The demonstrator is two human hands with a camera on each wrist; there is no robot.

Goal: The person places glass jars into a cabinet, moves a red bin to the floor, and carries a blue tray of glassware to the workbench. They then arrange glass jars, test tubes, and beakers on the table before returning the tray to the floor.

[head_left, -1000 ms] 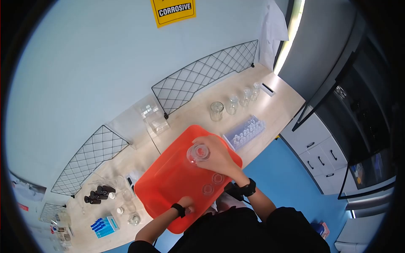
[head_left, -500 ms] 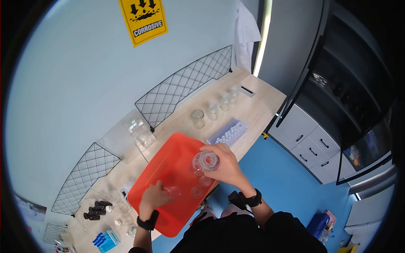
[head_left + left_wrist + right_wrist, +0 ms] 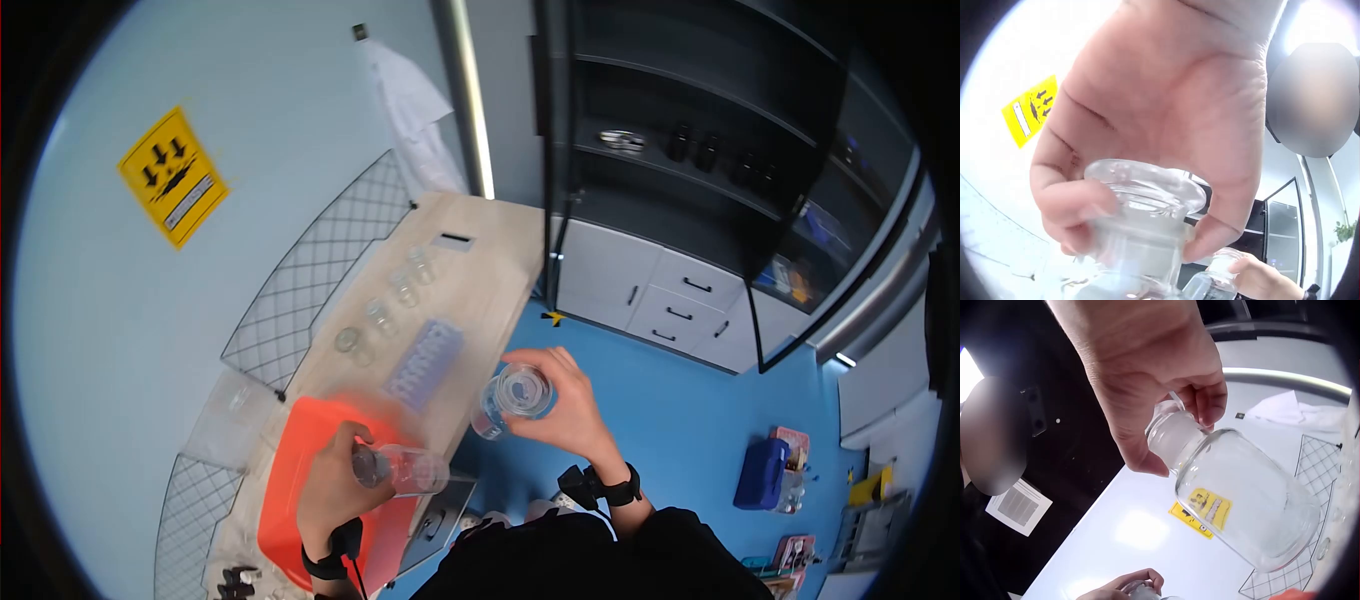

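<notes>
My right hand (image 3: 572, 405) grips a clear glass reagent bottle (image 3: 1247, 500) by its neck, below the glass stopper. In the head view this bottle overlaps the floor just off the table's edge. My left hand (image 3: 330, 490) pinches the wide rim and neck of a second clear glass bottle (image 3: 418, 470), tilted over the red plastic bin (image 3: 285, 490). The left wrist view shows thumb and fingers on either side of that bottle's flat, rounded top (image 3: 1144, 184). Most of the bin's inside is hidden behind the left hand and its bottle.
Several clear glass bottles (image 3: 378, 315) stand in a row along the table (image 3: 490, 235), beside a purple rack of small tubes (image 3: 425, 362). A wire mesh panel (image 3: 310, 260) edges the wall side. Dark cabinet shelves (image 3: 650, 165) stand ahead over white drawers (image 3: 680, 290).
The head view has swung right toward the cabinet. My left hand has lifted a bottle up from inside the bin. The right hand's bottle has moved from over the bin to beyond the table edge.
</notes>
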